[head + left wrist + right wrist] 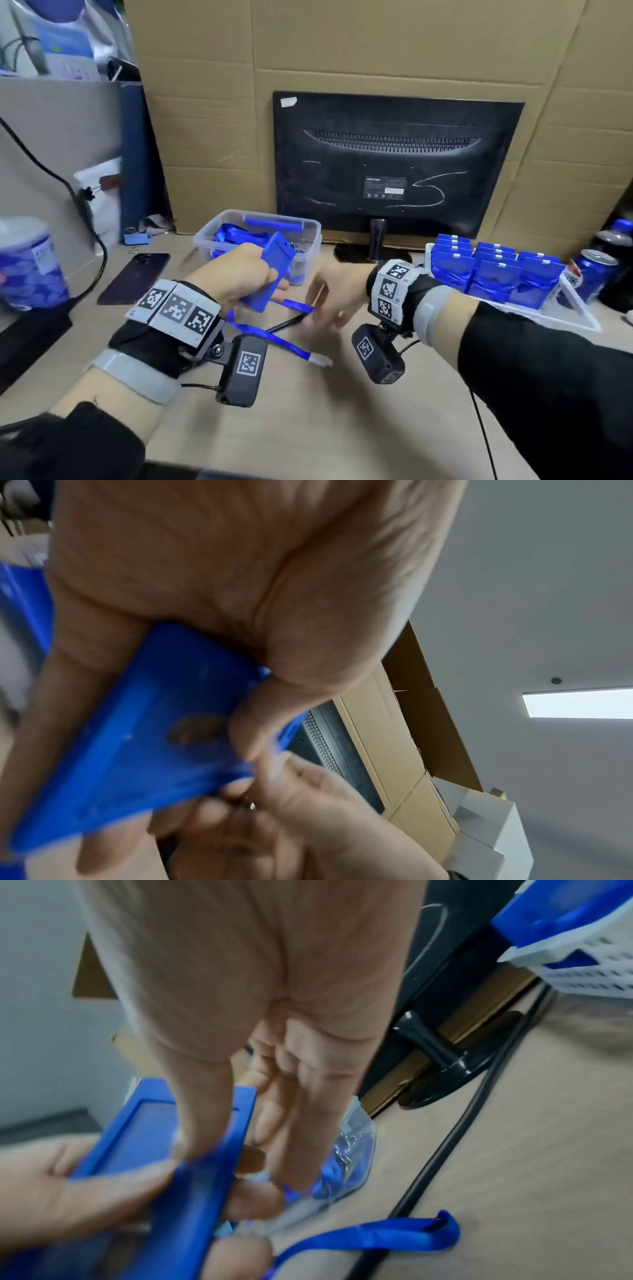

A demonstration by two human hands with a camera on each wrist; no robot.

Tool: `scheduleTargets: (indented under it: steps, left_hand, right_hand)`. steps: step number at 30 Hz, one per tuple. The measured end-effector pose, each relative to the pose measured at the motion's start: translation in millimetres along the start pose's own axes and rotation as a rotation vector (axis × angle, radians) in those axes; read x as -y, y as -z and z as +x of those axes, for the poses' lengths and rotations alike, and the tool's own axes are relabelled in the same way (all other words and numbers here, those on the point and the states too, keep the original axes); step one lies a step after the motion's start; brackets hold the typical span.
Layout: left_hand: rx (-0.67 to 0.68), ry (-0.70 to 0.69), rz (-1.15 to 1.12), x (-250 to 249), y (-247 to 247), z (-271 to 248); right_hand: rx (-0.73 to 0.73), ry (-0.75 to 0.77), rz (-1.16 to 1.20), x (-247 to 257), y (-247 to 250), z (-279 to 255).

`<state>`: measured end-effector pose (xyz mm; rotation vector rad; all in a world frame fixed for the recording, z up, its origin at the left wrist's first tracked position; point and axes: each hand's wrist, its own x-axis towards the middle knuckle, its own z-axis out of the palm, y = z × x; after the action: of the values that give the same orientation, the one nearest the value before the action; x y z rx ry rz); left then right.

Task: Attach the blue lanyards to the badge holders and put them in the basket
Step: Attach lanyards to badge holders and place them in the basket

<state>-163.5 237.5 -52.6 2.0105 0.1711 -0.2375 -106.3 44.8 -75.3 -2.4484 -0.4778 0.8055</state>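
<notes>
My left hand grips a blue badge holder above the table, tilted with its top toward the monitor. The left wrist view shows my left thumb and fingers curled round the badge holder. My right hand is blurred, just right of the holder's lower end. The right wrist view shows its fingers fairly straight and its thumb touching the front of the badge holder. A blue lanyard lies on the table under both hands, with its metal end toward me. The lanyard's loop rests free on the table.
A clear plastic box with several blue lanyards stands behind my left hand. At the right, a white basket holds rows of blue badge holders. A black cable crosses under the lanyard. A monitor, a phone and a soda can stand around.
</notes>
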Motion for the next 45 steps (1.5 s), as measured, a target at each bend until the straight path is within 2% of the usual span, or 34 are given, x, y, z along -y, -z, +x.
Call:
scheduleTargets:
  steps: [2,3,8,10,12,13,17,19,21,25,29,31,35,39,45]
  left_hand:
    - [-0.058,0.029,-0.066,4.4,8.6,0.9]
    - [-0.078,0.037,-0.108,5.4,11.4,0.7]
    - [-0.073,0.022,-0.188,5.8,13.1,7.3]
    - [-0.067,-0.010,-0.200,4.5,9.1,10.4]
    - [-0.045,-0.059,-0.232,0.8,2.8,15.7]
    - [-0.037,-0.095,-0.254,-2.0,-0.2,18.0]
    - [-0.025,-0.228,-0.271,-17.7,-14.7,33.1]
    - [-0.019,-0.277,-0.307,-29.8,-24.9,43.3]
    - [-0.026,-0.328,-0.347,-42.8,-34.0,54.2]
    - [-0.013,-0.378,-0.420,-61.0,-47.0,77.9]
    - [-0.041,-0.348,-0.383,-60.3,-57.5,102.9]
    - [-0.008,-0.346,-0.361,-56.9,-61.3,114.3]
    - [0.052,-0.376,-0.299,-52.1,-66.9,134.2]
    - [0.043,-0.339,-0.296,-47.6,-69.8,143.3]
    - [0.029,-0.311,-0.278,-43.4,-66.9,147.2]
  right_hand:
    - [0.175,-0.108,-0.367,5.6,-12.9,6.1]
    - [0.199,-0.135,-0.483,8.6,-19.9,9.1]
    - [0.201,-0.114,-0.601,15.3,-30.3,25.3]
    - [0.227,-0.055,-0.513,15.1,-22.8,22.6]
    - [0.215,0.013,-0.261,10.0,-8.2,17.9]
    - [0.160,0.054,-0.101,6.7,1.0,15.7]
    - [-0.258,0.263,0.526,-1.9,43.6,-0.3]
    - [-0.389,0.365,0.724,-8.1,63.0,-7.4]
    - [-0.502,0.435,0.813,-17.8,75.4,-10.7]
    - [-0.566,0.468,0.831,-42.6,83.9,-5.2]
    - [-0.652,0.393,0.703,-63.1,82.6,8.7]
    - [-0.669,0.353,0.711,-71.4,81.0,15.2]
    - [-0.646,0.292,0.751,-82.8,78.0,29.2]
    - [-0.626,0.241,0.734,-89.0,81.6,42.6]
    - [-0.506,0.235,0.736,-95.3,86.3,42.0]
